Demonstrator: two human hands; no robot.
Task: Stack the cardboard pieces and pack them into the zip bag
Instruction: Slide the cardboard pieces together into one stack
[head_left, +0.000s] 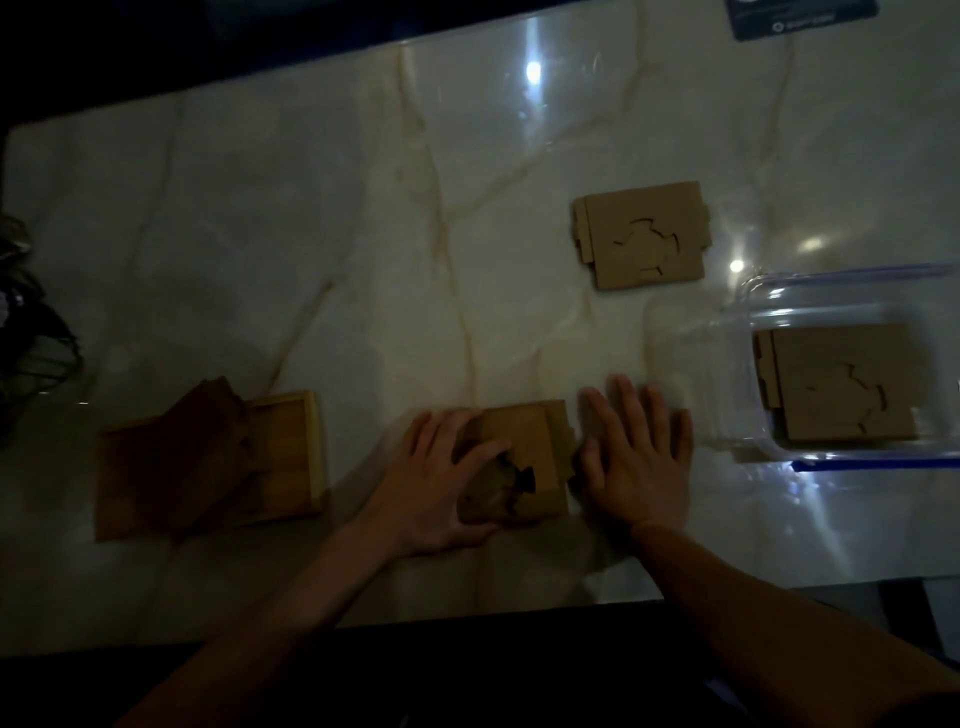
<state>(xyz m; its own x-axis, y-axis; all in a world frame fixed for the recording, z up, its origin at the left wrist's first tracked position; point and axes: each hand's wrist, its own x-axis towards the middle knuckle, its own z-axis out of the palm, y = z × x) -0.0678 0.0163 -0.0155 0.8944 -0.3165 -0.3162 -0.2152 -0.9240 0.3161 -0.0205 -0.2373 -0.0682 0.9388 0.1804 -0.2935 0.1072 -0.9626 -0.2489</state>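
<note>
Cardboard stack flat, notched edge toward right hand; left hand grips it.

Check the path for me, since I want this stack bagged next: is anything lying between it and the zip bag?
Nothing visible lies on the table between the cardboard stack and the zip bag except the right hand, resting flat beside the stack.

- A small cardboard stack lies flat near the front edge, brown, with a jagged cut-out in its top piece.
- A second stack lies flat further back, its edges slightly stepped.
- A third stack lies inside the clear zip bag at the right.
- A loose, fanned pile lies at the left.
</note>
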